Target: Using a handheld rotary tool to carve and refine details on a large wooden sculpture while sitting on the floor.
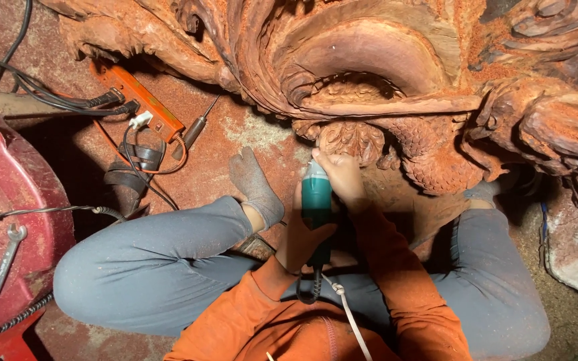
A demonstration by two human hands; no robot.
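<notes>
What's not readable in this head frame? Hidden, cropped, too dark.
- Tip of the teal handheld power tool: head view, hidden behind the right hand and the reddish carved wood sculpture.
- Left hand fingers: wrapped behind the tool body.
- Sculpture: cut off by the top and right edges.
- Silver wrench on the red round stool: stool cropped at the left edge.
- Orange power strip: far end in shadow.

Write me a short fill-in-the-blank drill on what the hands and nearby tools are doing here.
1. Both hands grip a ____-coloured power tool.
2. The tool's tip meets the reddish wood ____.
3. The orange power strip lies beside a ____.
4. A metal ____ rests on the red stool.

Missing words: teal; carving; screwdriver; wrench
</notes>
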